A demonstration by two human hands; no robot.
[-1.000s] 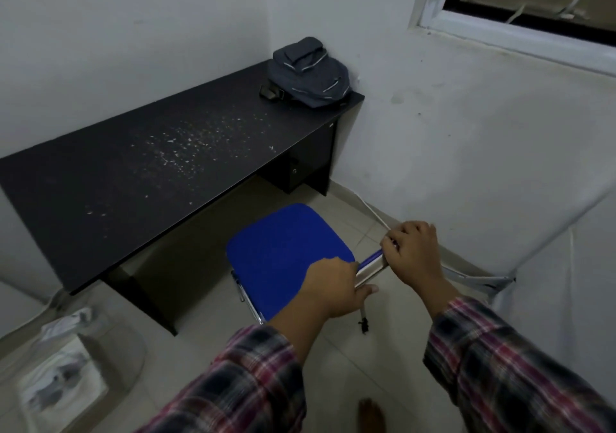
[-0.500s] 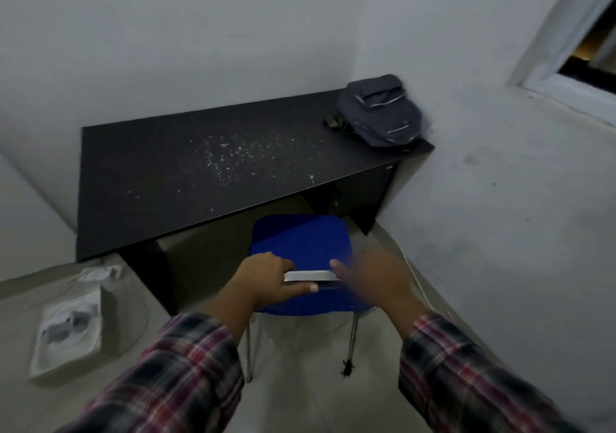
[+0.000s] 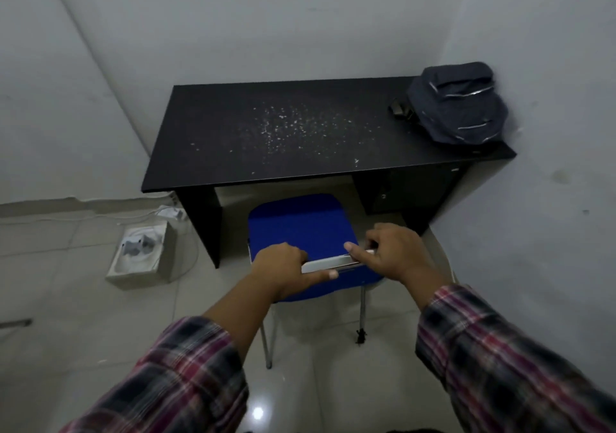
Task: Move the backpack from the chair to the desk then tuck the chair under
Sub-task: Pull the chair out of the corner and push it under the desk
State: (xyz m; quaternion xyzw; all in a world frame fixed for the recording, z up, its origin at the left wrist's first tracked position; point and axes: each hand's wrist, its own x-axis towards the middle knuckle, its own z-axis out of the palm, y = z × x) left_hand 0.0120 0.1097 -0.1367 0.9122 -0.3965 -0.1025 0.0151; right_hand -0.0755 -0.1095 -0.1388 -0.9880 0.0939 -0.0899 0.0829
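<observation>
The dark grey backpack (image 3: pixel 458 104) lies on the far right corner of the black desk (image 3: pixel 220 146), against the wall. The chair with a blue seat (image 3: pixel 300 222) stands in front of the desk's knee opening, its front edge just under the desktop. My left hand (image 3: pixel 283 271) and my right hand (image 3: pixel 393 252) both grip the silver top bar of the chair's backrest (image 3: pixel 328 262), left hand at its left end, right hand at its right end. Two metal chair legs show below the seat.
White specks dot the desktop's middle. A drawer unit (image 3: pixel 406 189) fills the desk's right side. A white open box (image 3: pixel 140 252) with cables sits on the tiled floor left of the desk. Walls close in behind and to the right.
The chair has turned to face the desk squarely and moved toward the knee opening. My view has swung left, and both hands have stayed on the backrest bar.
</observation>
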